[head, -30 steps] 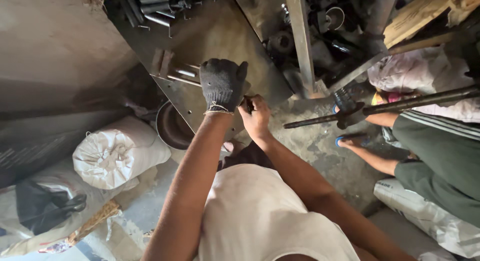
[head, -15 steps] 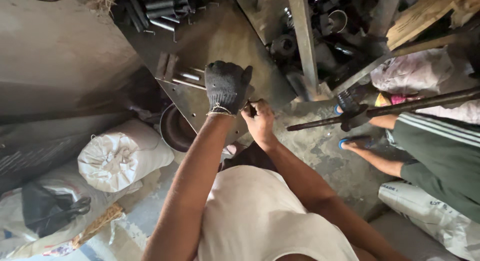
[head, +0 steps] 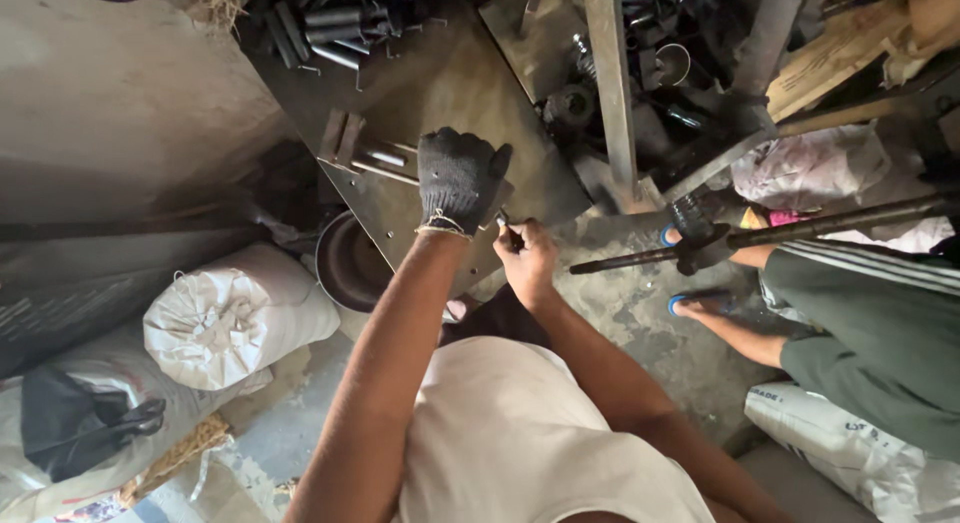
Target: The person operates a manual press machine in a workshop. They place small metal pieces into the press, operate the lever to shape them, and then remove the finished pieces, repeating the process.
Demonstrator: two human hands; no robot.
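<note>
- Left hand [head: 458,178]: wears a dark knitted glove and is pressed palm-down on the steel plate [head: 460,93], near the plate's lower edge. Fingers are curled; whether they close on anything beneath cannot be told.
- Right hand [head: 527,258]: bare, just right of the glove, fingers clamped around a small dark tool [head: 508,231]. The tool's tip points at the plate edge beside the glove.
- Steel plate: large, dark, lying tilted across the upper middle of the view. Short flat bars [head: 345,138] and thin rods lie on it left of the glove.
- Tubes [head: 325,23]: a heap of short dark tubes at the plate's top left corner.
- Bowl [head: 350,263]: round, dark, partly tucked under the plate's lower left edge.
- Sack [head: 235,318]: white, tied, lying on the floor left of the person's forearm; a black bag [head: 75,423] rests further left.
- Post [head: 612,83]: an upright steel section stands at the plate's right edge, with assorted metal scrap behind it.
- Second person [head: 870,333]: crouches at right in green clothing, wearing blue sandals [head: 700,301]; a long dark rod [head: 760,233] runs across in front of them, well apart from the gloved hand.
</note>
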